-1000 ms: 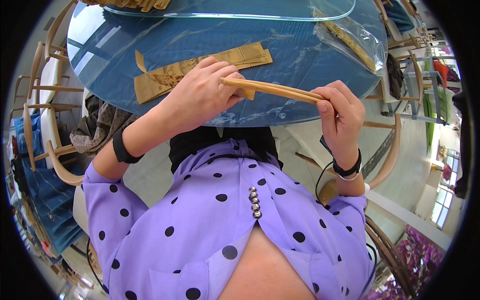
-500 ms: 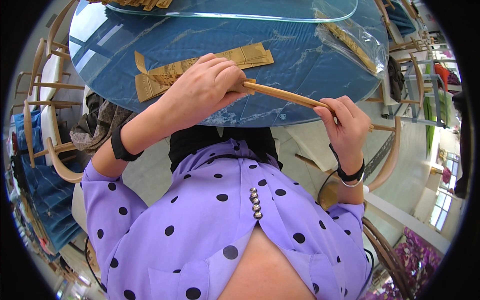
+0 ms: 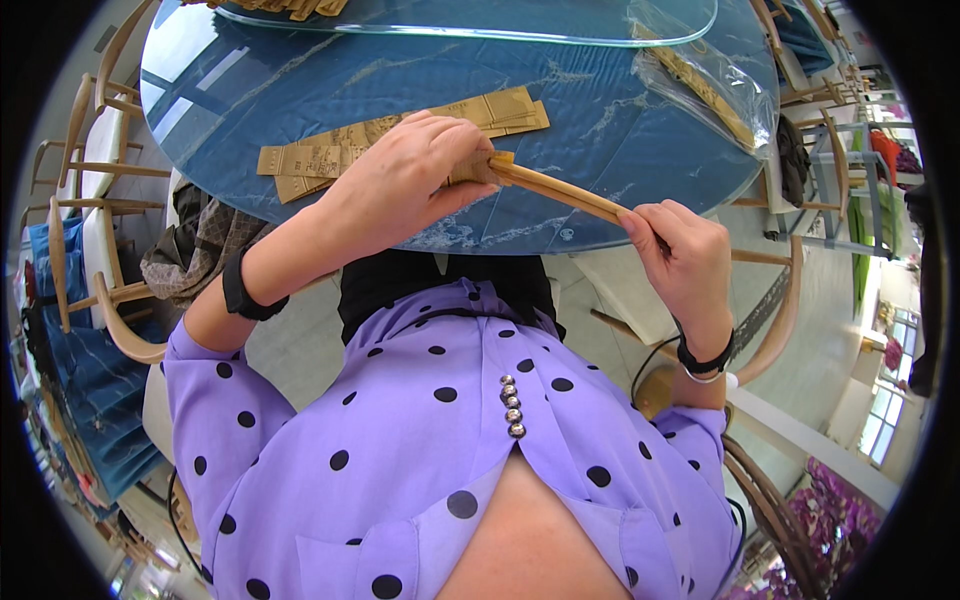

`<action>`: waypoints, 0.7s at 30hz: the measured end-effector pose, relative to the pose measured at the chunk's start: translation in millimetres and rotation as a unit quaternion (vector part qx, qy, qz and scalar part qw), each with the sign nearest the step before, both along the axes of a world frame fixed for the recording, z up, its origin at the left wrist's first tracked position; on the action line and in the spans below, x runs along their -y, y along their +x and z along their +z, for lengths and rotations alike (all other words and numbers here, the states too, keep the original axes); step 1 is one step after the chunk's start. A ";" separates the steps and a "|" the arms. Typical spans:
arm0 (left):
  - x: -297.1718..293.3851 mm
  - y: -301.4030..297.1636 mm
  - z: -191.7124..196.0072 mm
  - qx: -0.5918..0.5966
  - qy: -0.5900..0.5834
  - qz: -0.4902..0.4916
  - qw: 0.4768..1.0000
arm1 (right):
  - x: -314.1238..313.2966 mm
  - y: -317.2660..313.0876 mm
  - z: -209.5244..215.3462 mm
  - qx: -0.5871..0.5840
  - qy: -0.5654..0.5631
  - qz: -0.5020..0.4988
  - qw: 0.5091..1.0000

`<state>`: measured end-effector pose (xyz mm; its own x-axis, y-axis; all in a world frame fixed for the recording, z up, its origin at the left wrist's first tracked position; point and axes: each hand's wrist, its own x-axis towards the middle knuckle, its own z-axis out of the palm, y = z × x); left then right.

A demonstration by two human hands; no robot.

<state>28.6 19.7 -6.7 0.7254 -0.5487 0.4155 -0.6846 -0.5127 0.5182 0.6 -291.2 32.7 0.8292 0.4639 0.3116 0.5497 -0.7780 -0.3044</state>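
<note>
My left hand [image 3: 425, 165] is closed around a brown paper chopstick sleeve [image 3: 472, 170] above the near part of the table. A pair of light wooden chopsticks [image 3: 565, 190] slopes down to the right from the sleeve's open end; their tips appear to be inside it, hidden by paper and fingers. At the other end, my right hand [image 3: 688, 255] pinches the chopsticks between thumb and fingers. Under and behind my left hand, several flat brown printed sleeves [image 3: 510, 108] lie overlapping on the table.
The round table [image 3: 600, 130] has a blue marbled top under a glass turntable [image 3: 480, 25]. A brown bundle [image 3: 290, 8] sits at the far edge of view. Clear plastic packaging with a brown strip [image 3: 710, 90] lies at right. Wooden chairs [image 3: 115, 290] stand around.
My right hand has shifted left, and less of the chopsticks shows between my hands. At the left end of the sleeves, a raised paper flap now lies flat.
</note>
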 end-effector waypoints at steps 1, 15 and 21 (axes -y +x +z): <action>0.5 -0.1 0.6 -0.003 0.003 0.003 1.000 | 0.4 0.5 0.2 0.004 -0.009 0.004 1.000; -0.1 4.4 3.4 -0.094 -0.003 -0.018 0.995 | -2.1 13.0 0.0 -0.023 -0.024 0.042 0.999; -1.9 9.2 18.9 -0.216 -0.043 0.000 0.975 | -2.7 12.2 -0.4 -0.005 -0.026 0.032 0.999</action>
<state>37.8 21.6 12.3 0.8427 -0.5257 0.1157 -0.3933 -0.4545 0.7992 12.8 -288.5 32.3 0.7998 0.5318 0.2784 0.5966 -0.7556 -0.2706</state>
